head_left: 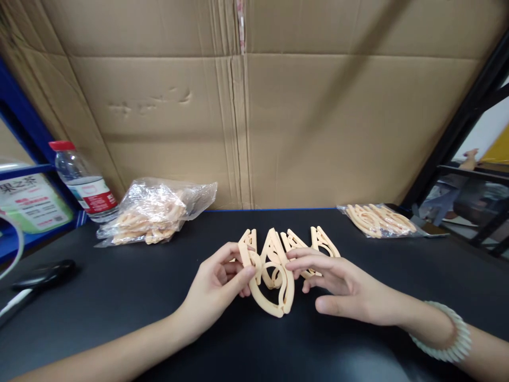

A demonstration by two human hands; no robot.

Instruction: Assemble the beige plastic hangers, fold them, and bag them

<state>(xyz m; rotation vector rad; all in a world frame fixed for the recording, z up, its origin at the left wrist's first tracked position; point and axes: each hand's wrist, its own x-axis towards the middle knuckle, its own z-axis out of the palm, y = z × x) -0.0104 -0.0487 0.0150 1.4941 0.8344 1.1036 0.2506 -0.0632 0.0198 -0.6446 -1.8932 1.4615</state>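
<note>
A stack of beige plastic folding hangers (pixel 274 270) stands fanned out on the black table (pixel 119 297) in front of me. My left hand (pixel 217 289) grips the left side of the stack, thumb and fingers pinched round the nearest piece. My right hand (pixel 342 286) touches the right side with its fingers stretched forward over the pieces and its thumb held apart below. A pale beaded bracelet (pixel 449 334) sits on my right wrist.
A clear bag of the same beige pieces (pixel 153 212) lies at the back left, another bag (pixel 377 220) at the back right. A water bottle (pixel 85 183) stands far left. A black object (pixel 43 273) lies at the left edge. A cardboard wall (pixel 254 106) closes the back.
</note>
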